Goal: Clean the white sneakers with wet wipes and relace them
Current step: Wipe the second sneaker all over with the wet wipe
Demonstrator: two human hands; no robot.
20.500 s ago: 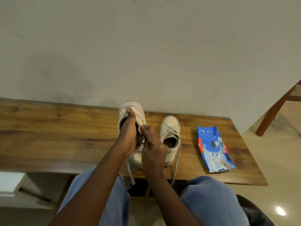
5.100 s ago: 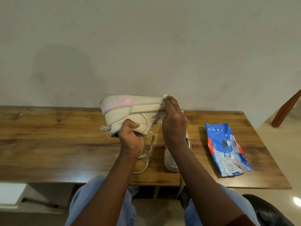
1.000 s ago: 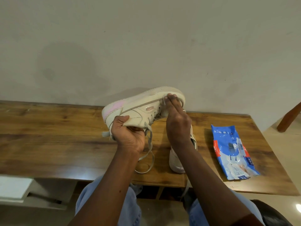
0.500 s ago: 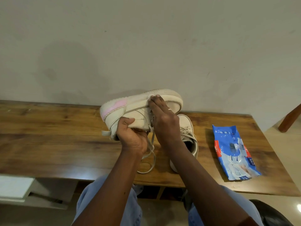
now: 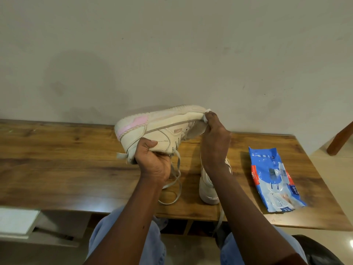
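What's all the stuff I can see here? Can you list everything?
held sneaker: 1, white with pink heel, lifted above the table, toe to the right
other sneaker: 1, white, stands on the table behind the right arm
laces: grey, hang loose from the held sneaker
wipe: 1, white, on the held sneaker's toe
pack: 1, blue, lies on the table's right side
table: 1, brown wood
wall: pale, behind the table
wooden leg: 1, reddish brown, right edge
left hand: grips the held sneaker from below
right hand: pinches the wipe
jeans: blue, below the table edge
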